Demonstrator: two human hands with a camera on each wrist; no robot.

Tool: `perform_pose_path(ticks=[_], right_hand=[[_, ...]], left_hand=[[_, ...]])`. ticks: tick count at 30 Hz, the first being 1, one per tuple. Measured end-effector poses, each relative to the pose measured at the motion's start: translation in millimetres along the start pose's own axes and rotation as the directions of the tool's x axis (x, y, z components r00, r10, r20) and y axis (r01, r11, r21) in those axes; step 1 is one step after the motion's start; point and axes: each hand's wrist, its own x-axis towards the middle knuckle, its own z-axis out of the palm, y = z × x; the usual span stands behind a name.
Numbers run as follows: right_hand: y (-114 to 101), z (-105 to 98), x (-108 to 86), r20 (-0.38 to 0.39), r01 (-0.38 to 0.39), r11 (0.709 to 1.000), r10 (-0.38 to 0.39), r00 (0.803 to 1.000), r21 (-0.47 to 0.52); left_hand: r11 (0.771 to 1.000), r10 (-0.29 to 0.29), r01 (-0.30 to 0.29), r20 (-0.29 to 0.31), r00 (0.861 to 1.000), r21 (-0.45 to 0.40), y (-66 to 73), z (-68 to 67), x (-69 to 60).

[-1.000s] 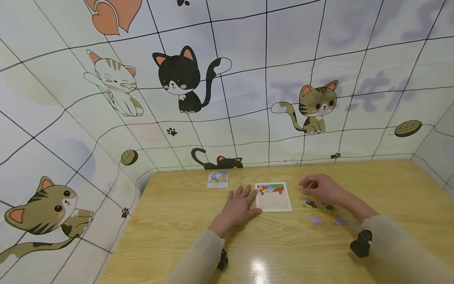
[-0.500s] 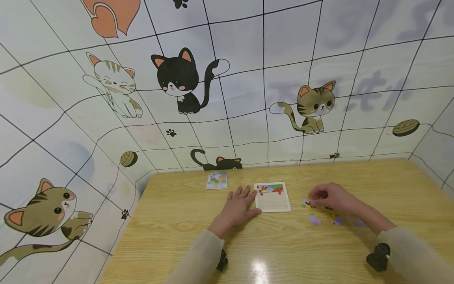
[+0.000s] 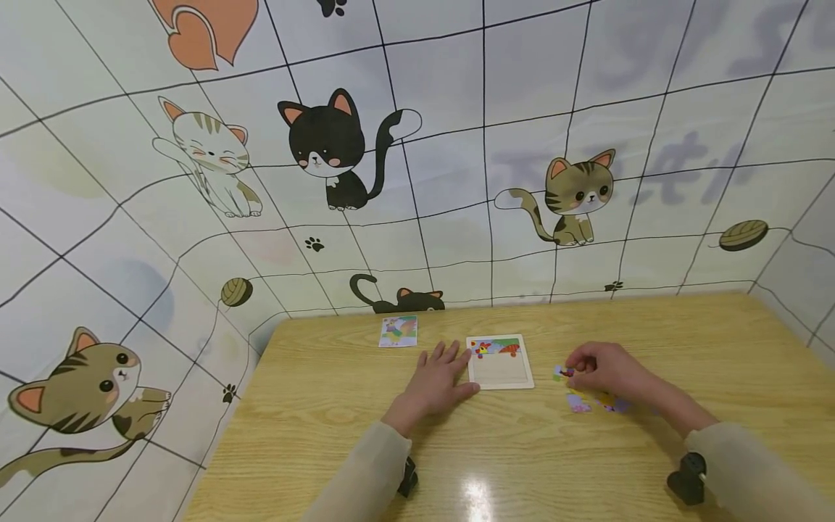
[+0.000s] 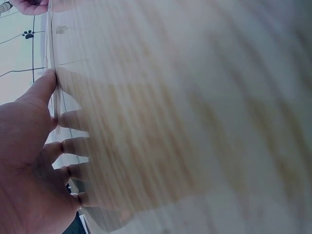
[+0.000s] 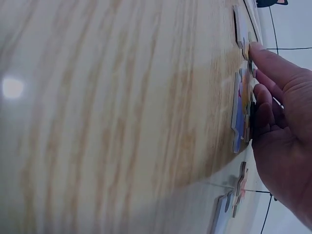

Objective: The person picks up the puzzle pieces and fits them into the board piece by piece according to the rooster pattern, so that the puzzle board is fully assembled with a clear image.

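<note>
My left hand (image 3: 440, 380) lies flat with spread fingers at the left edge of a white-rimmed jigsaw tray (image 3: 502, 372). In the left wrist view its thumb (image 4: 41, 90) meets the tray's edge. A strip of joined colourful pieces (image 3: 499, 347) fills the tray's top part; bare board shows below. Right of the tray, my right hand (image 3: 609, 371) pinches a small puzzle piece (image 3: 562, 373) between thumb and forefinger, at table level. Loose puzzle pieces (image 3: 578, 403) lie under and beside that hand, some hidden by it. The right wrist view shows several pieces (image 5: 237, 114) edge-on.
A square picture card (image 3: 399, 331) lies near the table's back edge, left of the tray. Behind the wooden table (image 3: 326, 406) rises a wall (image 3: 457, 181) printed with cartoon cats. Each wrist carries a black camera (image 3: 688, 478).
My right hand has moved down and right from beside the tray to the loose pieces, and its thumb and forefinger have closed on one. The left hand stays put.
</note>
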Motion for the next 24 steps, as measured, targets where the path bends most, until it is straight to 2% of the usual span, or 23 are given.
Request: perform_pose_path(ticks=[8, 18, 24], right_hand=[[-2, 0, 1.6, 0.009, 0.019, 0.998, -0.018, 1.0, -0.059], [-6, -1, 3.7, 0.052, -0.002, 1.0, 0.003, 0.999, -0.015], [-15, -7, 7.9, 0.104, -0.004, 1.0, 0.004, 0.995, 0.002]], left_hand=[[1.0, -0.002, 0.002, -0.001, 1.0, -0.03, 0.0, -1.6, 0.6], [0.999, -0.003, 0.003, 0.001, 1.0, -0.045, 0.5, -1.0, 0.1], [0.999, -0.002, 0.002, -0.001, 1.0, -0.047, 1.1, -2.3, -0.5]])
